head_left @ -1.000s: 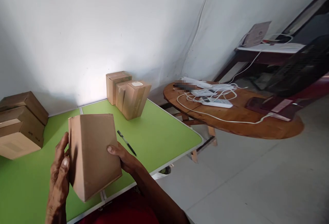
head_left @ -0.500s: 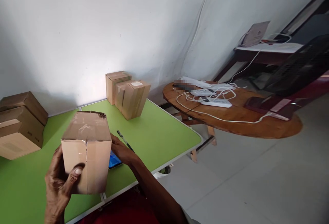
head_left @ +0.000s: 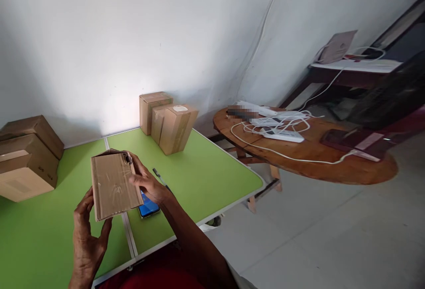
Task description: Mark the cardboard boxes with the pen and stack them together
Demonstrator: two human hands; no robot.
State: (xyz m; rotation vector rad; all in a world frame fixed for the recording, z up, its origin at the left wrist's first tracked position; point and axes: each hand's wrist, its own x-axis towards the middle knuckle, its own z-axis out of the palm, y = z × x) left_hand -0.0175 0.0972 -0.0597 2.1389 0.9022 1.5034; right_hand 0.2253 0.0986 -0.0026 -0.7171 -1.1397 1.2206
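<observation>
I hold a small brown cardboard box [head_left: 114, 185] over the green table [head_left: 206, 178], its taped face turned up towards me. My left hand [head_left: 88, 240] cups its lower left edge from below. My right hand [head_left: 148, 183] grips its upper right corner, fingers over the top. Beneath my right hand a phone with a lit blue screen [head_left: 148, 208] lies on the table, and a black pen [head_left: 158, 176] lies just beyond it.
Three upright cardboard boxes [head_left: 169, 123] stand at the table's far edge by the wall. Stacked boxes [head_left: 25, 158] sit at the left. A round wooden table [head_left: 332, 160] to the right carries white power strips and cables [head_left: 282, 129]. Tiled floor lies between.
The box has been turned in my hands from an upright side face to its taped face, and lowered slightly. The phone under it is now in view.
</observation>
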